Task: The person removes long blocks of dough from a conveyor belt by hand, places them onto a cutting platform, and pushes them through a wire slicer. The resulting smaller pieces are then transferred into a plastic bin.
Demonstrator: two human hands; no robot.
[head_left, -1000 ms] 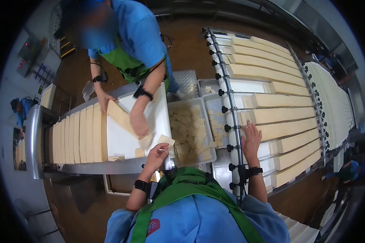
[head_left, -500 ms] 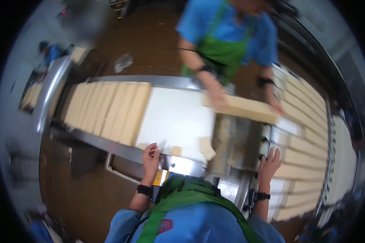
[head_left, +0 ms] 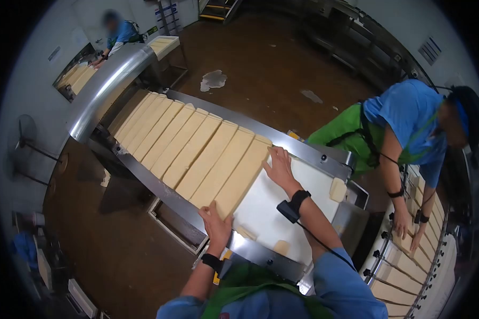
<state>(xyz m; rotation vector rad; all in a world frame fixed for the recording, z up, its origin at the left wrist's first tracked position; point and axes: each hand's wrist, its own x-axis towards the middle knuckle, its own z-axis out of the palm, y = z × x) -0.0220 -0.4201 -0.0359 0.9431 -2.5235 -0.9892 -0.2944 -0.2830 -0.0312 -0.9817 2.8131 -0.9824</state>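
Note:
A row of long, cream-coloured dough slabs [head_left: 186,141] lies side by side on the belt, each touching its neighbour. The last dough slab [head_left: 244,178], at the right end of the row, is between my two hands. My left hand [head_left: 216,226] grips its near end, with the fingers curled over the edge. At its far end, my right hand [head_left: 282,169] holds the corner, thumb along the side. The white belt [head_left: 298,196] shows to the right of this slab, with small dough scraps [head_left: 281,247] on it.
At right, a co-worker [head_left: 404,117] leans over a second conveyor, both hands on a dough slab [head_left: 404,242] among several others. Metal rails [head_left: 170,189] edge my belt. A curved metal hood [head_left: 112,87] stands over its far left end, with another person [head_left: 121,34] beyond.
My hands went from apart and holding nothing to gripping the last slab's ends. My view turned left. The co-worker, earlier carrying a slab across, now bends over the right conveyor.

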